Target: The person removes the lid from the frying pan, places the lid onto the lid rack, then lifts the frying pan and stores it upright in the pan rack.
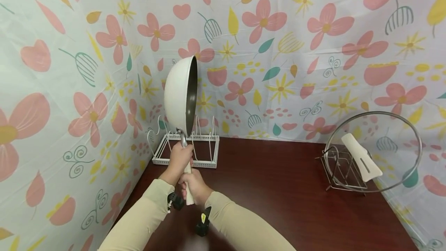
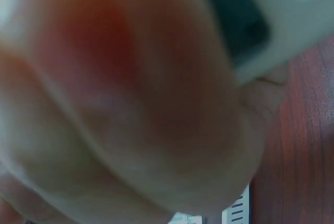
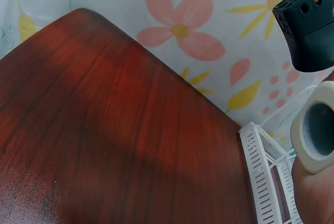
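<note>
A white frying pan [image 1: 175,90] with a dark inside stands on edge in the air, its bowl up and its handle [image 1: 189,196] pointing down. My left hand [image 1: 179,159] grips the handle just below the metal joint. Lower down, my right hand [image 1: 198,186] holds the same handle near its end. In the left wrist view, blurred fingers [image 2: 156,98] fill most of the picture, curled by the pale handle [image 2: 292,20]. The hollow handle end [image 3: 305,130] shows at the right wrist view's edge, with part of the hand [image 3: 315,195] below it.
Behind the hands, a white rack [image 1: 205,163] with upright wire dividers stands at the table's back left. At the right, a glass lid [image 1: 416,154] with a pale slotted grip [image 1: 362,158] leans in a dark wire stand [image 1: 329,167]. Flowered sheeting [image 1: 265,49] borders the brown table [image 1: 271,189].
</note>
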Motion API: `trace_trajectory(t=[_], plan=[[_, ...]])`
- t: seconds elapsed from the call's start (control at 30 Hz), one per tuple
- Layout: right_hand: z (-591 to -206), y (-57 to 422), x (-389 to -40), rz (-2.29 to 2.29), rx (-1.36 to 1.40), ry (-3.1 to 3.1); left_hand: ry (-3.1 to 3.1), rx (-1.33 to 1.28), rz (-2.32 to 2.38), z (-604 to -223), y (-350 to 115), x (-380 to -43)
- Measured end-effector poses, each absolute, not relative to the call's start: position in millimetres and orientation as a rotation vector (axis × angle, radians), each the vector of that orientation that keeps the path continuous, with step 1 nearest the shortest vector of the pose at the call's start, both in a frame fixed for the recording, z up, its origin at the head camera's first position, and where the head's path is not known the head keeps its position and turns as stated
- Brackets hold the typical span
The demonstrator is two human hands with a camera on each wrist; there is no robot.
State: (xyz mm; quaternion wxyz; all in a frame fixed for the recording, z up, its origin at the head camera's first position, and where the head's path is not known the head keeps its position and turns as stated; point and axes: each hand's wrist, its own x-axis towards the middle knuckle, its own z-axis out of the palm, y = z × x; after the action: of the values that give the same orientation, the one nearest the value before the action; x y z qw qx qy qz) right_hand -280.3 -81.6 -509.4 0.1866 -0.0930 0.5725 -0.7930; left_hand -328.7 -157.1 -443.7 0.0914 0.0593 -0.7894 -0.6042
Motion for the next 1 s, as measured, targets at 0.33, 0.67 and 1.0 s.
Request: trace_trajectory(t=[0.33,0.67,1.0], plan=[[-514,-83,-278,-2.233,-0.261,1.597,-2.366,0.188,-1.811,-448,-159,-327],[-517,-86,-277,-2.241,-0.224,1.570,-2.382,0.249,-1.842,-454,-161,-328],[-521,-87,-276,-2.229,-0.215,1.583,-2.390,0.268,-1.838,-460,-163,-329]])
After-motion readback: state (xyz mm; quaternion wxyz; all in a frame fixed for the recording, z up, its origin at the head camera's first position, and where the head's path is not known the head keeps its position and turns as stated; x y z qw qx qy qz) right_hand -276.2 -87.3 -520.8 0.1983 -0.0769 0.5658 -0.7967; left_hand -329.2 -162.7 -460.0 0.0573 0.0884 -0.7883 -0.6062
